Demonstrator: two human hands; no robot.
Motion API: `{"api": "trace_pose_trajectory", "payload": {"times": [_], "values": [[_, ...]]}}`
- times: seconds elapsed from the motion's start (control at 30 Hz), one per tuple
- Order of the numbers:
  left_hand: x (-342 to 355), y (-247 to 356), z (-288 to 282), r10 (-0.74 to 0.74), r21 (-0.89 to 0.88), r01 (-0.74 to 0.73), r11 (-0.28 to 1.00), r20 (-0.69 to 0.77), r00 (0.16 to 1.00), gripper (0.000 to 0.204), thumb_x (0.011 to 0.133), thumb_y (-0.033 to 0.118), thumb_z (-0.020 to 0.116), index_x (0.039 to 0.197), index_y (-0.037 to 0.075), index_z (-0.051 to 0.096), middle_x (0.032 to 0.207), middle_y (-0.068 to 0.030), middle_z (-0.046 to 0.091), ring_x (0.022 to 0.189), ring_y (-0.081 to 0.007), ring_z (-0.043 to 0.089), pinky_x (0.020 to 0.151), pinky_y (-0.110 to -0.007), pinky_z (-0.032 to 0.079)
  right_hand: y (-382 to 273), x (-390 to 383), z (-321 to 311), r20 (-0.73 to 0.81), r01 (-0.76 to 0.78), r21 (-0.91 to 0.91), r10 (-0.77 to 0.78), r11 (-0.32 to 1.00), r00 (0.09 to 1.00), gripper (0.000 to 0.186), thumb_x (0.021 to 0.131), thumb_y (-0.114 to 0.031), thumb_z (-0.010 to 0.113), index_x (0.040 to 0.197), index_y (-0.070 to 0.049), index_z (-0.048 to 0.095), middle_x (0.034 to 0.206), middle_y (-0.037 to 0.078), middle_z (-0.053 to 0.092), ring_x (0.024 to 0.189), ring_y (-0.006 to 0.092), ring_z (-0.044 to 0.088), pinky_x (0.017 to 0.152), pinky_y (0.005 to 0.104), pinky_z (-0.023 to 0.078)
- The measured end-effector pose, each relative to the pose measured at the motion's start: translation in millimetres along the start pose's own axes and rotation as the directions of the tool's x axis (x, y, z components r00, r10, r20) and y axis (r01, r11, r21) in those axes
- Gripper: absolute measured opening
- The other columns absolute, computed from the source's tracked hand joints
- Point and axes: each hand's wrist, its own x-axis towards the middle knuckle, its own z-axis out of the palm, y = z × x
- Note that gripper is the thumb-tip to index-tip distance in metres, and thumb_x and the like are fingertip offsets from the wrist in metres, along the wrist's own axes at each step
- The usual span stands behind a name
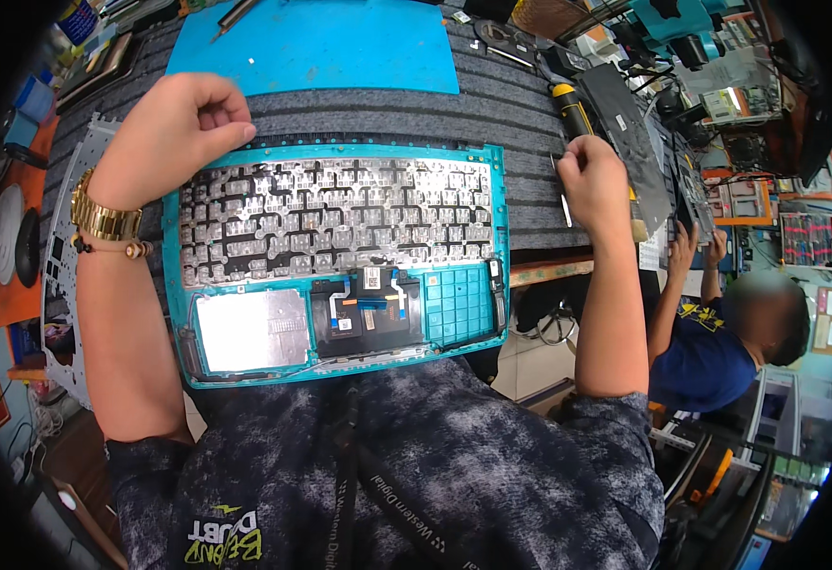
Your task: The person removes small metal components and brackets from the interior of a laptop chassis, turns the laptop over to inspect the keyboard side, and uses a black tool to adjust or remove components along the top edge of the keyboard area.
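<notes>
A teal laptop top case [340,373] lies underside up in front of me, its near edge against my shirt. The back of its keyboard [340,214] is exposed, with the touchpad's dark underside [368,318] below and a shiny metal plate [253,331] beside that. My left hand [188,123] is over the case's far left corner, fingers curled, thumb stretched right, with nothing visible in it. To the right of the case, my right hand [595,185] pinches its fingertips together. A thin silver strip [568,211] shows beside them; whether they hold it cannot be told.
A yellow-and-black handled tool [571,106] lies beyond my right hand, near a dark flat panel [630,128]. The grey ribbed mat [387,114] carries a blue work mat [340,47]. At left stands a perforated metal panel [65,247]. Another person [710,351] works at right.
</notes>
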Motion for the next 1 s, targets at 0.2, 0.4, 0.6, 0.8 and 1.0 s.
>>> {"api": "trace_pose_trajectory", "payload": {"times": [0.2,0.4,0.6,0.8,1.0], "values": [[4,4,10,0.19,-0.026,-0.19,0.981,-0.023,0.982,0.017,0.099,0.012,0.089,0.106,-0.003,0.082,0.097,-0.0087,0.078,0.088,-0.0191,0.073,0.082,-0.036,0.061,-44,-57,-22,0.048,0.251,0.288,-0.275,0.924,0.96,0.013,0.108,-0.002,0.072,0.12,-0.001,0.071,0.106,0.013,0.078,0.091,0.0226,0.079,0.08,0.0388,0.061],[4,8,18,0.172,-0.033,-0.172,0.985,0.001,0.985,0.019,0.098,0.011,0.089,0.107,-0.003,0.081,0.101,-0.012,0.078,0.091,-0.0238,0.075,0.086,-0.038,0.063,-93,-95,-10,0.163,0.477,0.342,-0.551,0.809,0.818,0.021,0.098,-0.002,0.082,0.117,-0.006,0.077,0.11,0.013,0.074,0.097,0.0413,0.077,0.08,0.0482,0.063],[4,12,17,0.146,-0.037,-0.145,0.989,0.009,0.989,0.019,0.098,0.011,0.09,0.108,-0.004,0.081,0.1,-0.0112,0.079,0.09,-0.022,0.075,0.084,-0.037,0.063,-102,-95,-2,0.16,0.512,0.302,-0.572,0.804,0.805,0.017,0.096,-0.004,0.084,0.112,-0.006,0.079,0.105,0.011,0.07,0.09,0.0364,0.076,0.075,0.0473,0.061],[3,11,18,0.12,-0.036,-0.119,0.992,0.015,0.993,0.02,0.098,0.011,0.089,0.109,-0.003,0.082,0.098,-0.0108,0.08,0.085,-0.02,0.074,0.081,-0.036,0.063,-103,-91,2,0.155,0.527,0.314,-0.59,0.79,0.793,0.016,0.096,-0.004,0.085,0.111,-0.005,0.081,0.103,0.011,0.07,0.088,0.0357,0.075,0.073,0.0468,0.061],[3,11,18,0.111,-0.037,-0.11,0.993,0.015,0.994,0.019,0.098,0.012,0.089,0.108,-0.003,0.083,0.096,-0.0105,0.08,0.085,-0.0196,0.074,0.079,-0.036,0.063,-103,-88,3,0.166,0.534,0.304,-0.596,0.789,0.786,0.019,0.094,0.002,0.088,0.112,-0.003,0.084,0.104,0.01,0.073,0.085,0.0284,0.076,0.074,0.0401,0.06]]}}
